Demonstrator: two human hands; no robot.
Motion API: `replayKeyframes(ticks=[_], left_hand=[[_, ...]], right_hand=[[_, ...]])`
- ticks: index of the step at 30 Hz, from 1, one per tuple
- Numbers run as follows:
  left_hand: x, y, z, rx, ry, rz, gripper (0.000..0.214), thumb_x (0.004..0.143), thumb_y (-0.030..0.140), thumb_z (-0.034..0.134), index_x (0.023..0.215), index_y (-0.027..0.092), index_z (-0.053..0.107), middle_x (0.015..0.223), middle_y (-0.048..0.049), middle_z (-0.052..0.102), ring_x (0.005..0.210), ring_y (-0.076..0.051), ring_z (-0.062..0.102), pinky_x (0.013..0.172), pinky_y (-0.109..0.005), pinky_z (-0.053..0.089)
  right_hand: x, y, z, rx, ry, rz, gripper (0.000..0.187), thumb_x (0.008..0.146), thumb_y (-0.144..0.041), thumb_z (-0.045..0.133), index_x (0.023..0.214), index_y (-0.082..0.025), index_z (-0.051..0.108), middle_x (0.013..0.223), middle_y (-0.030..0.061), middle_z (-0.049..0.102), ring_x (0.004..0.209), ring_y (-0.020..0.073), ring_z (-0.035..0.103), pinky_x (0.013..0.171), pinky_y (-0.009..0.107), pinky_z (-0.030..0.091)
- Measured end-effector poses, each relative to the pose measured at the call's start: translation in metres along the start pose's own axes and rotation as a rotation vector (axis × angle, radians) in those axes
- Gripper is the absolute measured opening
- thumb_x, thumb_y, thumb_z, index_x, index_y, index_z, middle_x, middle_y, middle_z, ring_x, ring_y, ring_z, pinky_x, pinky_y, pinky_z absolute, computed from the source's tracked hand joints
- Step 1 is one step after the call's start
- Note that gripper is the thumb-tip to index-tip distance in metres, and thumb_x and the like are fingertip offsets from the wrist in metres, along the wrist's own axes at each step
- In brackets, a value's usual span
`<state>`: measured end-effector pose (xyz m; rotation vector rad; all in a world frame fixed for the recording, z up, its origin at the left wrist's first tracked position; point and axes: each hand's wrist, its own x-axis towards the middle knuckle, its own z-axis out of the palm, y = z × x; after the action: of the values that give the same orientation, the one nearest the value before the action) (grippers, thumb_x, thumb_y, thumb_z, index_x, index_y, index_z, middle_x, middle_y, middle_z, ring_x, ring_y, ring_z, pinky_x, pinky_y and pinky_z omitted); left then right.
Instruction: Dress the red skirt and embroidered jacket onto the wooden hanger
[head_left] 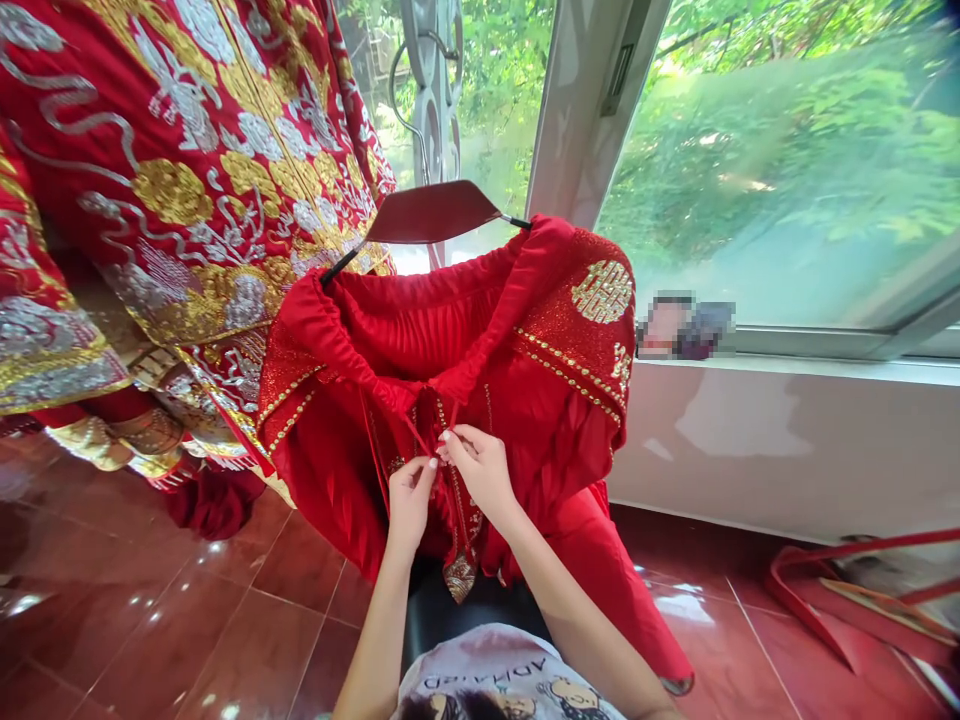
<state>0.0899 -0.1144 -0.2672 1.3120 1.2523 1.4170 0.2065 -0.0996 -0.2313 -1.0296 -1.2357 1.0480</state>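
A red skirt (pixel 315 460) with a gathered waistband and gold trim hangs opened out from a hanger (pixel 435 212). Thin red cords (pixel 417 432) come off the front of its waistband. My left hand (pixel 409 500) pinches a cord between thumb and forefinger just below the waistband. Close beside it, my right hand (pixel 481 468) is also closed in a pinch on the cord, the fingertips of both hands nearly touching. Where the cords cross or join is too small to make out. A patterned pointed tab (pixel 459 578) hangs below my hands.
A red jacket (pixel 180 190) with gold and silver embroidery hangs at the left. Behind stand a window (pixel 772 180) and its sill (pixel 810 372), with a blurred item on it. A red metal frame (pixel 817 610) sits at the lower right on the tiled floor (pixel 247 640).
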Motion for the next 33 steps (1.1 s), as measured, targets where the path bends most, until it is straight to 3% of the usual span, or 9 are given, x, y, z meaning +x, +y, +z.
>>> replayKeyframes(ticks=[6, 10, 15, 18, 22, 24, 27, 30, 33], left_hand=[[-0.007, 0.016, 0.004, -0.068, -0.039, -0.031, 0.035, 0.072, 0.047, 0.068, 0.06, 0.014, 0.062, 0.048, 0.0043, 0.046, 0.048, -0.008, 0.04, 0.05, -0.021, 0.035], [-0.01, 0.021, 0.003, -0.096, -0.047, -0.048, 0.034, 0.067, 0.046, 0.073, 0.061, 0.013, 0.065, 0.052, 0.0015, 0.055, 0.051, -0.01, 0.048, 0.052, -0.022, 0.04], [-0.018, 0.023, -0.011, -0.16, 0.137, 0.004, 0.038, 0.075, 0.04, 0.068, 0.105, 0.016, 0.067, 0.101, -0.0087, 0.069, 0.071, -0.014, 0.063, 0.059, -0.022, 0.049], [-0.018, 0.036, -0.019, -0.027, 0.217, 0.185, 0.028, 0.087, 0.038, 0.057, 0.102, 0.019, 0.07, 0.101, -0.007, 0.07, 0.074, -0.013, 0.064, 0.065, -0.024, 0.052], [-0.005, 0.061, -0.017, 0.367, 0.177, 0.584, 0.014, 0.084, 0.026, 0.062, 0.089, 0.024, 0.075, 0.088, -0.003, 0.069, 0.084, -0.015, 0.064, 0.078, -0.027, 0.052], [0.002, 0.07, -0.011, 0.465, 0.172, 0.636, 0.012, 0.082, 0.024, 0.064, 0.089, 0.024, 0.075, 0.083, -0.0016, 0.066, 0.077, -0.014, 0.063, 0.072, -0.026, 0.052], [0.01, 0.072, -0.001, 0.419, 0.313, 0.539, 0.004, 0.077, 0.023, 0.069, 0.078, 0.019, 0.068, 0.076, 0.0004, 0.06, 0.063, -0.01, 0.057, 0.058, -0.023, 0.047], [0.013, 0.068, 0.007, 0.127, 0.439, 0.342, 0.02, 0.071, 0.021, 0.07, 0.078, 0.019, 0.051, 0.075, 0.0027, 0.056, 0.061, -0.01, 0.058, 0.055, -0.022, 0.048], [0.013, 0.065, 0.011, -0.194, 0.286, 0.131, 0.033, 0.07, 0.028, 0.07, 0.089, 0.02, 0.044, 0.075, 0.0008, 0.063, 0.067, -0.015, 0.066, 0.06, -0.026, 0.053]], right_hand=[[-0.007, -0.016, 0.008, 0.144, -0.098, 0.063, 0.03, 0.08, -0.041, 0.058, 0.065, -0.015, 0.062, 0.06, 0.0023, 0.062, 0.057, 0.0133, 0.058, 0.052, 0.023, 0.045], [-0.012, -0.022, 0.018, 0.202, -0.059, 0.059, 0.019, 0.072, -0.034, 0.066, 0.072, -0.015, 0.067, 0.063, 0.0015, 0.065, 0.059, 0.0126, 0.057, 0.055, 0.023, 0.045], [-0.018, -0.022, 0.02, 0.21, -0.02, 0.005, 0.019, 0.075, -0.034, 0.063, 0.075, -0.015, 0.069, 0.068, 0.0027, 0.067, 0.062, 0.013, 0.058, 0.059, 0.024, 0.046], [-0.021, -0.02, 0.021, 0.139, 0.008, -0.041, 0.021, 0.078, -0.035, 0.062, 0.072, -0.015, 0.067, 0.065, 0.001, 0.064, 0.058, 0.011, 0.052, 0.057, 0.023, 0.042], [-0.024, -0.015, 0.023, 0.061, 0.024, -0.109, 0.019, 0.08, -0.031, 0.059, 0.071, -0.016, 0.064, 0.067, 0.0003, 0.061, 0.063, 0.0115, 0.052, 0.063, 0.024, 0.042], [-0.025, -0.013, 0.023, 0.048, 0.03, -0.126, 0.019, 0.081, -0.03, 0.057, 0.07, -0.016, 0.062, 0.067, 0.0, 0.059, 0.063, 0.0117, 0.051, 0.063, 0.024, 0.042], [-0.027, -0.012, 0.021, 0.017, 0.012, -0.134, 0.021, 0.081, -0.031, 0.057, 0.067, -0.016, 0.06, 0.062, -0.0018, 0.054, 0.057, 0.0101, 0.044, 0.056, 0.023, 0.037], [-0.029, -0.012, 0.02, 0.006, -0.013, -0.158, 0.022, 0.082, -0.031, 0.057, 0.066, -0.016, 0.058, 0.06, -0.0025, 0.053, 0.056, 0.0094, 0.043, 0.055, 0.022, 0.035], [-0.029, -0.013, 0.019, -0.008, -0.017, -0.172, 0.022, 0.082, -0.031, 0.057, 0.066, -0.016, 0.06, 0.062, -0.002, 0.055, 0.056, 0.0095, 0.044, 0.055, 0.023, 0.035]])
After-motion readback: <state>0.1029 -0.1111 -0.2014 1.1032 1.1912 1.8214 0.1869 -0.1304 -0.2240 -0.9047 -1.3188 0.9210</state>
